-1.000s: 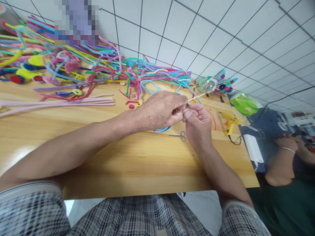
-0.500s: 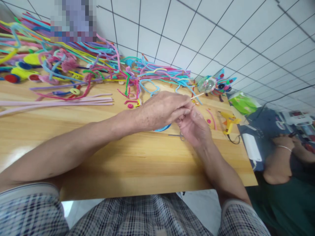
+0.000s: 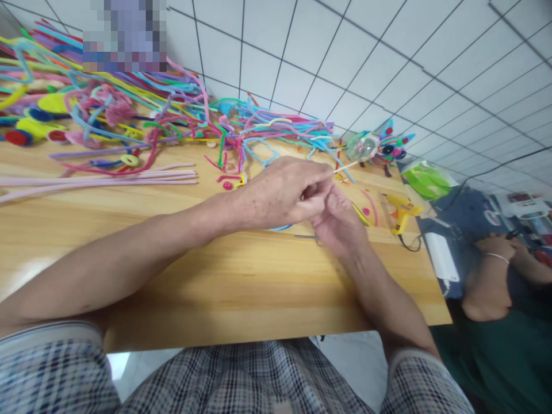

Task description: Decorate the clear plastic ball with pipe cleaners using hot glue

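Observation:
My left hand (image 3: 284, 192) reaches across in front of my right hand (image 3: 340, 221), and the two meet over the table. A thin pale stick (image 3: 346, 167), wooden by its look, pokes out past the closed fingers of my left hand. My right hand is curled, with its thumb against the left fingers; what it grips is hidden. Below the hands lie a pair of scissors (image 3: 307, 236), partly covered, and a blue curved piece (image 3: 282, 227). A yellow strip (image 3: 360, 214) shows beside my right hand.
Colourful pipe cleaners (image 3: 284, 126) are heaped along the tiled wall. Pale pink stems (image 3: 99, 179) lie at left. A yellow glue gun (image 3: 402, 213), a white power box (image 3: 440, 257) and a decorated figure (image 3: 390, 149) are at right. Another person's arm (image 3: 491, 282) rests beyond the table edge.
My left fingers have shifted and curled further round against the right hand. The yellow strip beside my right hand has come into sight. The stick stays nearly in place.

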`<state>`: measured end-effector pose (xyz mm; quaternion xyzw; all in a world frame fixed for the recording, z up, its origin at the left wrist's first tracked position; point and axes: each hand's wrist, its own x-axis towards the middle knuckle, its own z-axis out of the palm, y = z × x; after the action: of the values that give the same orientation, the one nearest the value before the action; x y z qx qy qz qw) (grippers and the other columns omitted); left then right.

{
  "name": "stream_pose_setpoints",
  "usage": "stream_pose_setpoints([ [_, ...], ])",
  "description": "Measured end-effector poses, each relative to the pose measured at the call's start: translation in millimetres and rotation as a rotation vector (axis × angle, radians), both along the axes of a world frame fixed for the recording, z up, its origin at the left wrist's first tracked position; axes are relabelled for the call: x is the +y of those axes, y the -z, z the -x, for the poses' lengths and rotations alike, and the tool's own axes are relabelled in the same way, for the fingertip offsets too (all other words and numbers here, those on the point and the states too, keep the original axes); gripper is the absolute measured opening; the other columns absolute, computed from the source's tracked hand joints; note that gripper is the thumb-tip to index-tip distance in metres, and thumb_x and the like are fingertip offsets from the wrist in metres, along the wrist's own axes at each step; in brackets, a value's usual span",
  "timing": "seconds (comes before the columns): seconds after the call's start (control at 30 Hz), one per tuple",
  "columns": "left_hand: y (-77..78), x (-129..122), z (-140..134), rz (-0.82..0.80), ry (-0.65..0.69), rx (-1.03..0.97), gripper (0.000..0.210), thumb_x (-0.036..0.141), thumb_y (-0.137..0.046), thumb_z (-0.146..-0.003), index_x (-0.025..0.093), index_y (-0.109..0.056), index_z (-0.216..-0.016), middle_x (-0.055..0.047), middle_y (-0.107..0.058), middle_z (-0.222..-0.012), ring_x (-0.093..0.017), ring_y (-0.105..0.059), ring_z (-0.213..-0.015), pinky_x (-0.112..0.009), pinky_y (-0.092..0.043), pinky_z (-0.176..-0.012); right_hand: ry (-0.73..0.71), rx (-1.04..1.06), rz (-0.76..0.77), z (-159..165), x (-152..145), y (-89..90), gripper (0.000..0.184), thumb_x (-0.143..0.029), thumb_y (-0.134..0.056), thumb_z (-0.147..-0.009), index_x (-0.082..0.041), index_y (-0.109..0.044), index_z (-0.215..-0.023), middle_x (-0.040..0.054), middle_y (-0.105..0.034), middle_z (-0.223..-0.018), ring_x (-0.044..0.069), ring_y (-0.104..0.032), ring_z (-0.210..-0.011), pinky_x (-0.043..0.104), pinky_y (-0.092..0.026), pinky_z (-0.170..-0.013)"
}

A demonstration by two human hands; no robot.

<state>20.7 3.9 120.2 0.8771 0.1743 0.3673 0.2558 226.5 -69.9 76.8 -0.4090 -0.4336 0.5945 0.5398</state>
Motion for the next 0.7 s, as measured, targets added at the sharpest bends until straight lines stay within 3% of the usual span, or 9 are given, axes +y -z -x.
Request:
stream_pose_setpoints([
  [0.2,-17.2,4.8,9.2,0.172,0.025,-0.060,0.011,0.017,-0.065,-0.101,0.021,-0.072,-0.094,0.003,-0.065,-0.074,-0.014,-0.063,-0.073,-0.028,-0.052,-0.075,-0.005,0.047,-0.013,-7.2,4.5,-4.2,0.046,-0.062,-0.105,-0.085,-0.037,-0.082,-0.116,-0.0042,-0.081,-0.104,0.015,-0.070,-0.082,0.031,-0.067,-0.070],
  [0.47,-20.7,4.7,10.9,0.182,0.059,-0.009,0.021,0.016,-0.060,-0.100,0.023,-0.056,-0.080,0.004,-0.051,-0.072,-0.016,-0.057,-0.074,-0.033,-0.049,-0.078,0.061,0.070,-0.043,-10.0,10.9,-14.1,0.033,-0.033,-0.099,-0.085,-0.034,-0.076,-0.107,-0.0095,-0.058,-0.075,0.012,-0.055,-0.064,0.026,-0.059,-0.060],
  [0.7,-22.8,11.2,13.4,0.217,0.017,0.026,0.032,0.023,-0.057,-0.103,0.024,-0.045,-0.074,0.004,-0.040,-0.068,-0.015,-0.048,-0.072,-0.033,-0.040,-0.073,0.181,-0.042,-0.143,-22.6,16.0,-22.8,0.034,-0.043,-0.103,-0.085,-0.033,-0.075,-0.103,-0.0143,-0.037,-0.057,0.011,-0.035,-0.048,0.025,-0.046,-0.051],
])
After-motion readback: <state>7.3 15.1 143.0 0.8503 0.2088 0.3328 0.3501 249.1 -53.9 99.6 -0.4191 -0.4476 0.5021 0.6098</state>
